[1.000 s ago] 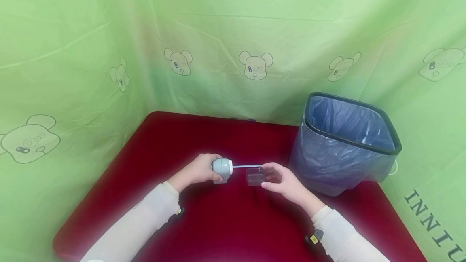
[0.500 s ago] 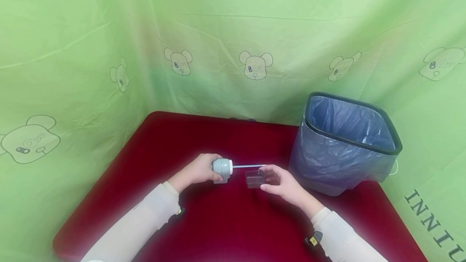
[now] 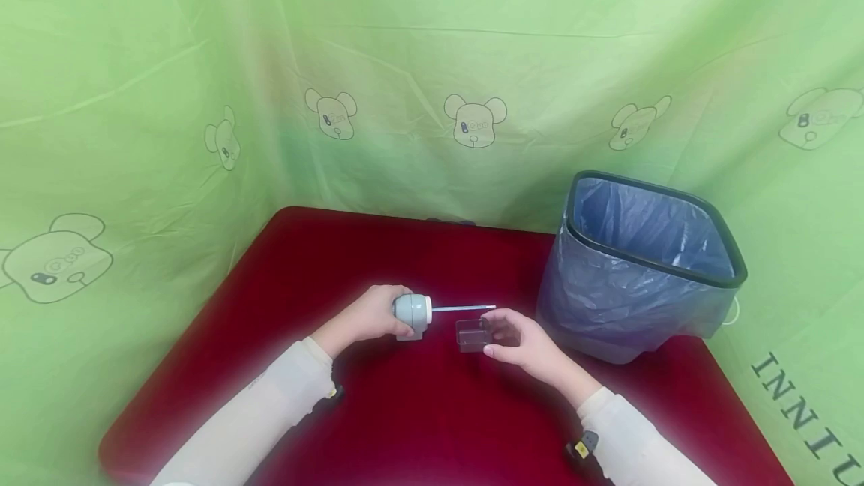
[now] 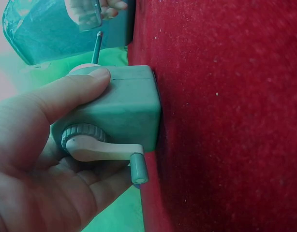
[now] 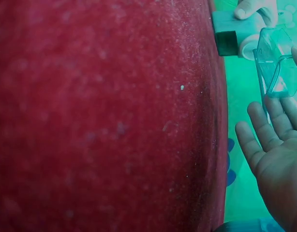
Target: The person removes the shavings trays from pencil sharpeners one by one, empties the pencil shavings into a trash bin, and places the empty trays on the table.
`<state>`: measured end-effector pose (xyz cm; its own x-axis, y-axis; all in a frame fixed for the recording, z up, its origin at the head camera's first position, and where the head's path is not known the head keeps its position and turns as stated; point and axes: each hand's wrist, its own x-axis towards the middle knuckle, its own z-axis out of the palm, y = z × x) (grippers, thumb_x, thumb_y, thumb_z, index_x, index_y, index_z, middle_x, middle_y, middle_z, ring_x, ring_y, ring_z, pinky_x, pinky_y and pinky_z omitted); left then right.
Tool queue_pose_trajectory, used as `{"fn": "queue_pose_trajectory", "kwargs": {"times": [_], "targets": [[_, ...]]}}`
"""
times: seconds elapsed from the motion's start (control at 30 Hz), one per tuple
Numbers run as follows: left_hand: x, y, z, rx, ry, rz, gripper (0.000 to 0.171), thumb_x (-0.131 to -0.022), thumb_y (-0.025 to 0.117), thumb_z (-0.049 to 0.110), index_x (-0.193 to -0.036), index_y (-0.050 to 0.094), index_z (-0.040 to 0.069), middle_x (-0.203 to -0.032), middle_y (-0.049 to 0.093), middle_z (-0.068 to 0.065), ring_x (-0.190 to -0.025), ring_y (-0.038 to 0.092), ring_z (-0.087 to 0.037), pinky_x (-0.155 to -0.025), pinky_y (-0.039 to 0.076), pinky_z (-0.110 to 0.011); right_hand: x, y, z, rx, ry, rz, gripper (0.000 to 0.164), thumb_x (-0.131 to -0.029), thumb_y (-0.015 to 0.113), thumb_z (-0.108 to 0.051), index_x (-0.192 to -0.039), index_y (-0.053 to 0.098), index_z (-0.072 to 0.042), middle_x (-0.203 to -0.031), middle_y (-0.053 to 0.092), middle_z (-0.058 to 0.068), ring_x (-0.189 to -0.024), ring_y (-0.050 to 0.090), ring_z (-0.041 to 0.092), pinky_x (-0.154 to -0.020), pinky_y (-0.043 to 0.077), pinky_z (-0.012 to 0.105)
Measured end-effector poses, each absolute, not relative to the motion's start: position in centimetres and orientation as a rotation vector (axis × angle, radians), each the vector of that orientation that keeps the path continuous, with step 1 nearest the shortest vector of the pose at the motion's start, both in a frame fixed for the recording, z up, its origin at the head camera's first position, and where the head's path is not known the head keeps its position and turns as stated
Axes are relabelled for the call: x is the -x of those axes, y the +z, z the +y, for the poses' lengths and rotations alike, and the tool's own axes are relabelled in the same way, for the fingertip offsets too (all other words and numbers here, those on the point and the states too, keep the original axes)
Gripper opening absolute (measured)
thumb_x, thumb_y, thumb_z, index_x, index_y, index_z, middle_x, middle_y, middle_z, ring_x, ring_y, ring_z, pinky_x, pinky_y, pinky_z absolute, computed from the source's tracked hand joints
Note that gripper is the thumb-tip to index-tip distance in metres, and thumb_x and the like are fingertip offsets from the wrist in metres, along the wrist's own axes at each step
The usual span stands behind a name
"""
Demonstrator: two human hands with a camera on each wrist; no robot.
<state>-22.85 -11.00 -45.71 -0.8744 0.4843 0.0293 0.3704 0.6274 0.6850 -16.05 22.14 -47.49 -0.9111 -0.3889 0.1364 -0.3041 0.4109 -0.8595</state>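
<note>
My left hand (image 3: pixel 367 313) grips a grey-green crank pencil sharpener (image 3: pixel 412 309), tipped on its side just over the table. Its crank handle (image 4: pixel 110 150) faces the camera in the left wrist view, below the thumb. A blue pencil (image 3: pixel 459 309) sticks out of the white front ring towards the right. Between thumb and fingers, my right hand (image 3: pixel 529 343) pinches a small clear shavings tray (image 3: pixel 471 336), just below the pencil's end and apart from the sharpener. A dark square opening (image 5: pixel 228 44) shows in the sharpener's body in the right wrist view. Contents of the tray cannot be made out.
A bin (image 3: pixel 655 276) with a black rim and bluish plastic liner stands at the table's right, close behind the right hand. Dark red cloth covers the table (image 3: pixel 378 411). Green curtains (image 3: pixel 418 43) with bear prints enclose the back and sides.
My right hand has lowered slightly with the clear tray, away from the pencil, so more of the pencil's end shows. The left hand and the sharpener stay where they were.
</note>
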Motion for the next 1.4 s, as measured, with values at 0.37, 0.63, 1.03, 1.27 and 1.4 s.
{"fn": "queue_pose_trajectory", "kwargs": {"times": [0.37,0.63,1.03,1.27,1.4], "targets": [[22.77,-45.86,-11.06,-0.714,1.081,2.688,0.059,-0.071,0.094,0.023,-0.121,0.067,0.009,-0.097,0.069,0.002,-0.084,0.063,-0.017,-0.077,0.055,-0.036,16.02,-47.97,22.13,0.647,-1.525,2.568,0.049,-0.087,0.082,-0.018,-0.130,0.061,-0.009,-0.122,0.068,0.011,-0.108,0.067,0.028,-0.097,0.054,0.051],[22.79,-45.55,-11.04,-0.718,1.074,2.692,0.059,-0.071,0.094,0.023,-0.121,0.067,0.008,-0.098,0.069,0.001,-0.084,0.063,-0.017,-0.079,0.056,-0.037,16.07,-47.88,22.06,0.654,-1.488,2.590,0.050,-0.086,0.083,-0.020,-0.130,0.062,-0.012,-0.121,0.068,0.007,-0.109,0.067,0.026,-0.099,0.054,0.046],[22.88,-45.66,-11.07,-0.696,1.072,2.687,0.059,-0.072,0.094,0.023,-0.123,0.066,0.010,-0.101,0.069,0.001,-0.087,0.064,-0.017,-0.081,0.057,-0.038,16.28,-48.32,22.05,0.663,-1.446,2.607,0.050,-0.085,0.084,-0.022,-0.129,0.062,-0.013,-0.120,0.068,0.006,-0.109,0.067,0.026,-0.097,0.054,0.045],[22.78,-45.66,-11.10,-0.688,1.077,2.684,0.059,-0.072,0.094,0.023,-0.123,0.066,0.010,-0.102,0.070,0.001,-0.088,0.065,-0.017,-0.083,0.057,-0.039,16.30,-48.47,22.06,0.659,-1.458,2.592,0.050,-0.085,0.084,-0.020,-0.129,0.062,-0.012,-0.121,0.068,0.008,-0.110,0.067,0.028,-0.099,0.052,0.053],[22.72,-45.63,-11.13,-0.694,1.076,2.684,0.060,-0.072,0.094,0.023,-0.123,0.066,0.009,-0.102,0.070,0.000,-0.087,0.064,-0.018,-0.082,0.057,-0.039,16.27,-48.47,22.05,0.662,-1.428,2.603,0.050,-0.085,0.084,-0.022,-0.129,0.062,-0.012,-0.122,0.068,0.008,-0.110,0.067,0.028,-0.098,0.053,0.051]]}}
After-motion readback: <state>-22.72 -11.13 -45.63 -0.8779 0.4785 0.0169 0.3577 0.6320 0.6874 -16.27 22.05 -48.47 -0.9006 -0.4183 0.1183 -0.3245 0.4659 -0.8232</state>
